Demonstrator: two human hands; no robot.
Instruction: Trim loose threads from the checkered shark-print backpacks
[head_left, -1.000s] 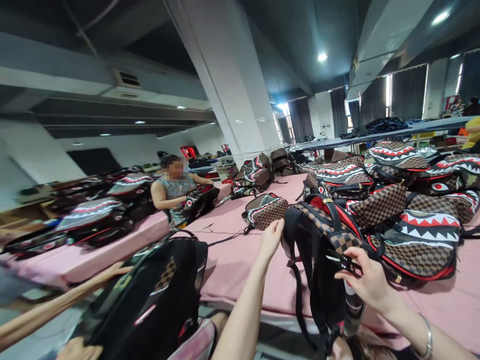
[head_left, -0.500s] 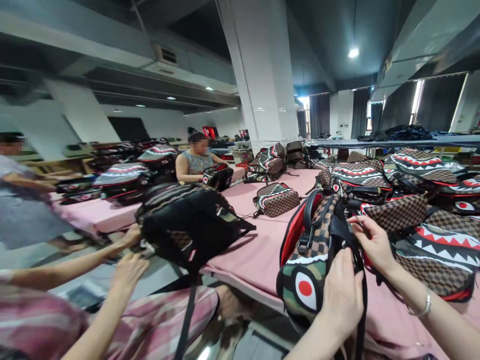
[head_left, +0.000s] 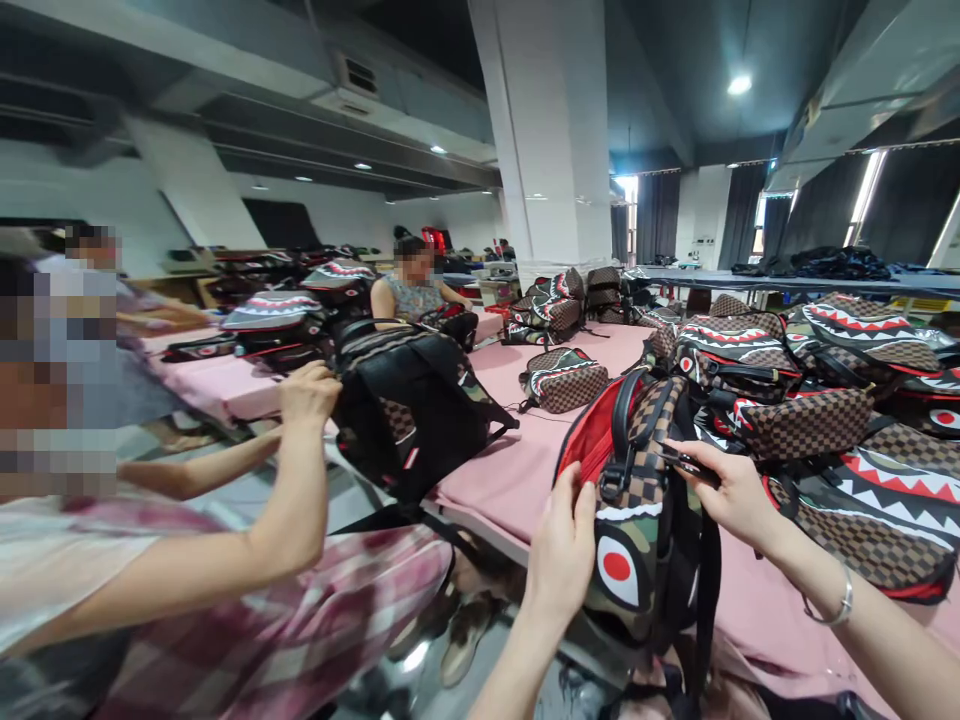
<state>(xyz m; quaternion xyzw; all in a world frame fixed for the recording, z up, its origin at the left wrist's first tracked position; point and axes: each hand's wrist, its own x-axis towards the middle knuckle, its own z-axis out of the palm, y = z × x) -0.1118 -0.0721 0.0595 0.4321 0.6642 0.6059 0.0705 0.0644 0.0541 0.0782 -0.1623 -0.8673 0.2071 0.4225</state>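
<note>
A backpack (head_left: 651, 530) stands upright at the table edge in front of me, brown-checked and camouflage, with a red and white eye patch. Its red-lined mouth gapes on the left side. My left hand (head_left: 564, 545) is closed on the edge of that mouth, thumb and fingers pinching the fabric. On the other side, my right hand (head_left: 739, 500) is closed around a small dark tool that looks like thread snips (head_left: 688, 462). The tool's tip points at the checked panel near the top strap. The fingers partly hide the tool.
Similar backpacks (head_left: 892, 490) are piled on the right of the pink-covered table (head_left: 487, 495). One checked bag (head_left: 564, 380) lies farther back. Close on my left, a seated co-worker handles a black-backed backpack (head_left: 412, 410). Other people are beyond, and a white pillar (head_left: 551, 140) rises behind.
My left hand has moved from the backpack's strap side to its red-lined edge. The dark tool now shows in my right hand. The neighbouring co-worker has raised a hand, and my view has shifted slightly.
</note>
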